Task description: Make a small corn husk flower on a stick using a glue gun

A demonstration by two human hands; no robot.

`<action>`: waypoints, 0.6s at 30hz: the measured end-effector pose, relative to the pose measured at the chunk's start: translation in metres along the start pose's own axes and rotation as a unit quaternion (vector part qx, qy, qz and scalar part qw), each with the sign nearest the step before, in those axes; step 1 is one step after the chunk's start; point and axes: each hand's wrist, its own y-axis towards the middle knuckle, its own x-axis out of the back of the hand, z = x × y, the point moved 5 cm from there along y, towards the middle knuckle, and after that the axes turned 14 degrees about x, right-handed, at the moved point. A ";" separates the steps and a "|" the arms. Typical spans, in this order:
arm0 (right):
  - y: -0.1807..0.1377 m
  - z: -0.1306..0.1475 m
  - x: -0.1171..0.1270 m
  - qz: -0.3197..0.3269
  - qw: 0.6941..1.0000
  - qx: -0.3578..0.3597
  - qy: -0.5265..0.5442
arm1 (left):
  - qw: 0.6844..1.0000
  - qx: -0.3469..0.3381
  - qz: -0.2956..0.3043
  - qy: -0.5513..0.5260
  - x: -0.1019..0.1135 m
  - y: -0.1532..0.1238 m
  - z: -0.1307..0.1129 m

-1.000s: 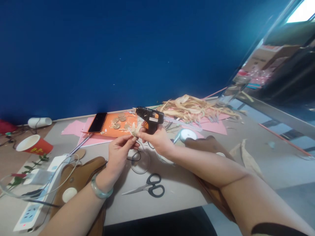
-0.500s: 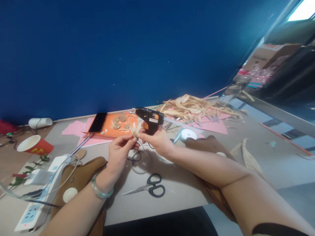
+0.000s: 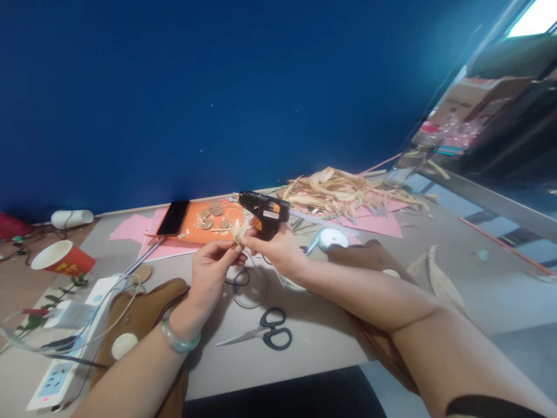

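Note:
My left hand point(image 3: 211, 273) pinches a small pale flower-like piece of dried husk point(image 3: 239, 231) between thumb and fingertips. My right hand point(image 3: 285, 252) is wrapped round the grip of a black and orange glue gun point(image 3: 261, 208), whose nozzle points left beyond the husk piece. The right thumb and a fingertip reach the husk piece too; whether they grip it I cannot tell. Black-handled scissors point(image 3: 275, 332) lie on the table below my hands. Behind the glue gun spreads a heap of dried husk strips point(image 3: 333, 186).
An orange sheet point(image 3: 195, 216) bears several round discs, and a phone point(image 3: 173, 217) lies at its left. A power strip point(image 3: 56, 371) with cables and a red paper cup point(image 3: 65, 258) stand at left. A ribbon roll point(image 3: 333, 238) lies right of my hands. A blue wall rises behind.
Both hands stay almost in place. The husk piece looks slightly more gathered between my fingers; nothing else has visibly moved.

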 end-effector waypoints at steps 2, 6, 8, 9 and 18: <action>0.000 -0.001 0.001 0.002 1.000 0.002 -0.006 | 1.000 -0.001 -0.002 -0.004 0.000 0.000 0.000; 0.001 -0.002 0.002 0.001 1.000 0.010 -0.024 | 1.000 -0.004 -0.003 -0.004 0.000 0.000 0.001; 0.001 -0.002 0.002 0.001 1.000 0.010 -0.025 | 1.000 -0.006 -0.002 -0.002 0.000 0.000 0.001; 0.000 -0.002 0.002 0.002 1.000 0.009 -0.022 | 1.000 -0.006 -0.002 -0.002 0.000 0.000 0.001; 0.000 0.001 0.000 0.000 1.000 0.010 -0.024 | 1.000 -0.004 -0.007 -0.009 -0.001 -0.001 0.001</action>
